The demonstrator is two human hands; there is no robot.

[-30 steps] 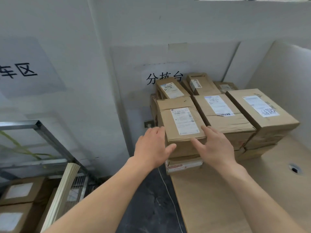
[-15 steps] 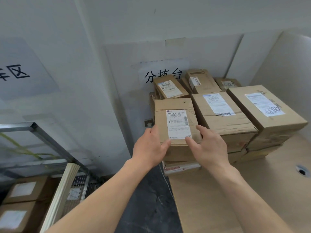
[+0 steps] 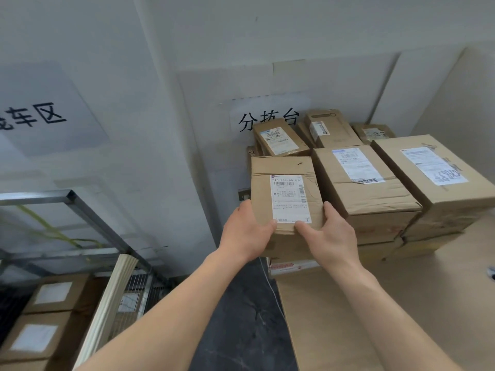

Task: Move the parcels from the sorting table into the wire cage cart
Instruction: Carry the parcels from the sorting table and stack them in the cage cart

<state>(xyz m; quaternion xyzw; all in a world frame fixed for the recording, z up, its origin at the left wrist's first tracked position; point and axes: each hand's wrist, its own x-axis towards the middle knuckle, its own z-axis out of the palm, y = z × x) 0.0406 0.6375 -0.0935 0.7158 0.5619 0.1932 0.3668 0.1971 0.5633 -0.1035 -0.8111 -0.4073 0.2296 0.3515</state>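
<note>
A brown cardboard parcel with a white shipping label sits at the left front of a stack on the sorting table. My left hand grips its near left corner, thumb on top. My right hand grips its near right side, thumb over the front edge. The parcel's near end looks tilted up from the box below. Several more labelled parcels are stacked beside and behind it. The wire cage cart stands at lower left with parcels inside.
A white wall with printed paper signs runs behind the table and cart. A cream folded panel leans on the cart's edge. Dark floor and a thin white cable lie between cart and table. A cable hole marks the table's right edge.
Both hands slid from resting on the parcel's top to clasping its near corners. The parcel has swung toward me and its near end has lifted slightly.
</note>
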